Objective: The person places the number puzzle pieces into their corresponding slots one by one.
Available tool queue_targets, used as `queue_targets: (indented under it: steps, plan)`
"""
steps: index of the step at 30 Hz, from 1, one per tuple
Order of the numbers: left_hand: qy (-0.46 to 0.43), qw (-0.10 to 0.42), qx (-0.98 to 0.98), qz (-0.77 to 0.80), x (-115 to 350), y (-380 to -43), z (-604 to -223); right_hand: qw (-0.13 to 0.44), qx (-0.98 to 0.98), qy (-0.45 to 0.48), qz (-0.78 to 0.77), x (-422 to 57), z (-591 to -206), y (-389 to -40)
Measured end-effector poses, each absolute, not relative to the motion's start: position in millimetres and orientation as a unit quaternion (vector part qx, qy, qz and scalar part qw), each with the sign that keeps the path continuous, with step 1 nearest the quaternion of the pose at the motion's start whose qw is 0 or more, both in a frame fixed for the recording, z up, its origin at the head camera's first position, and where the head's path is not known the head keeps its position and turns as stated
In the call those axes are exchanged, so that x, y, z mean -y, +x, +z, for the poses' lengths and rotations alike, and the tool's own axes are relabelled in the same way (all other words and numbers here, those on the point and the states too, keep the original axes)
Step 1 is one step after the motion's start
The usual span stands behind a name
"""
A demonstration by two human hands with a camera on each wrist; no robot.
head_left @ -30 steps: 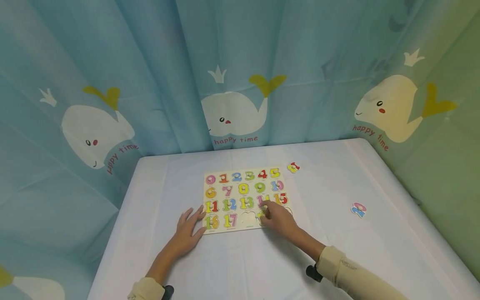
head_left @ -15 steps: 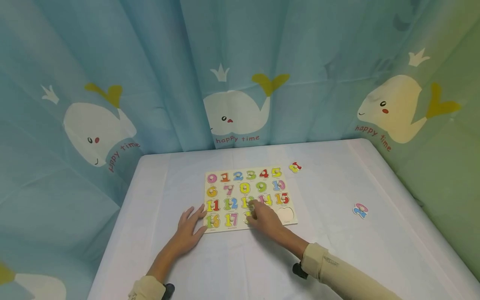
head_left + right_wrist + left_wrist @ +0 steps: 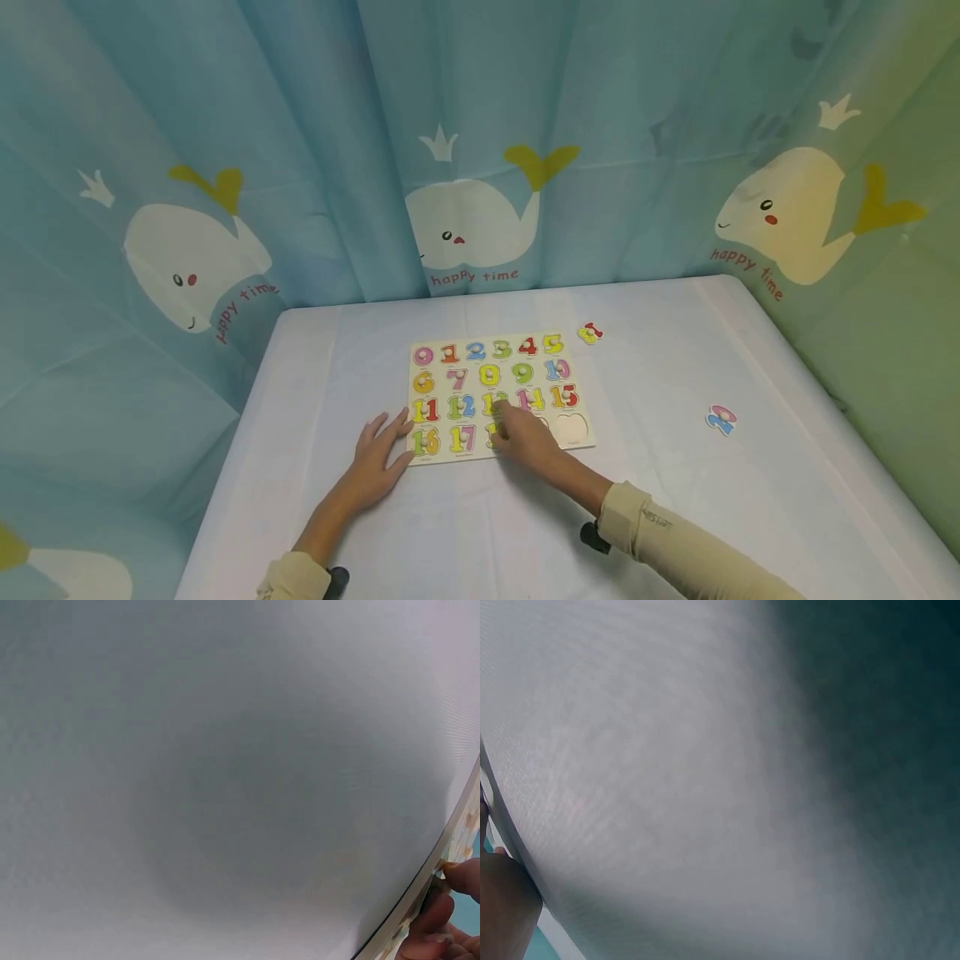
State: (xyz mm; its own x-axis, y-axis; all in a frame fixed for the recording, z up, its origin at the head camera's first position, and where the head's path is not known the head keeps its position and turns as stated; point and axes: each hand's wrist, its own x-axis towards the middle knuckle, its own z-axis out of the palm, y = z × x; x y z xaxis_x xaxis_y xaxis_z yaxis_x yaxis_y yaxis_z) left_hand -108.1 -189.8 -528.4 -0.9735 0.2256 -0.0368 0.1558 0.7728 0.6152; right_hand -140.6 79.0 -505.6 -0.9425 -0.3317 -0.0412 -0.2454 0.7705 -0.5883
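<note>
A wooden number puzzle board (image 3: 587,438) lies on the white table, its rows of coloured knobbed numbers running from 0 to 17. In the bottom row my right hand (image 3: 527,438) pinches a number piece (image 3: 492,435) over the slot beside the 17. Only a yellow digit of that piece shows; the fingers hide the rest. Along the board's left edge rests my left hand (image 3: 375,457), fingers spread and nearly straight. The right wrist view catches the right fingers (image 3: 431,919) at the board's edge. In the left wrist view, part of the left hand (image 3: 506,907) shows at the margin.
A loose red-and-yellow number piece (image 3: 590,333) lies beyond the board's upper right corner. Farther right is a pink-and-blue number piece (image 3: 722,420). A bare recess (image 3: 572,428) shows at the board's lower right. Whale-print curtains (image 3: 337,167) surround the table (image 3: 660,358).
My right hand has moved left along the bottom row with the pinched piece, then lowered slightly, its fingertips closer in. The recess at the right end is uncovered. My left hand stays put.
</note>
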Motion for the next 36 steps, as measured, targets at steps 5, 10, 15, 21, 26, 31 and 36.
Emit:
queue_targets:
  steps: [5,10,15,21,26,31,36]
  plan:
    - [0.102,0.047,-0.94,0.322,189,-108,-528,0.064,-0.938,-0.157,-0.303,-78,-507,-139]
    - [0.102,0.052,-0.938,0.329,189,-107,-528,0.043,-0.936,-0.165,-0.308,-82,-512,-135]
    - [0.103,0.051,-0.938,0.328,189,-108,-529,0.01,-0.925,-0.206,-0.319,-88,-516,-134]
    - [0.108,0.051,-0.939,0.321,191,-109,-531,0.005,-0.906,-0.264,-0.331,-94,-517,-137]
    - [0.115,0.042,-0.936,0.329,189,-110,-529,0.033,-0.908,-0.243,-0.34,-96,-516,-141]
    - [0.115,0.042,-0.936,0.33,189,-110,-528,0.05,-0.91,-0.232,-0.34,-96,-512,-144]
    - [0.11,0.048,-0.936,0.33,189,-110,-529,0.057,-0.909,-0.238,-0.337,-97,-509,-145]
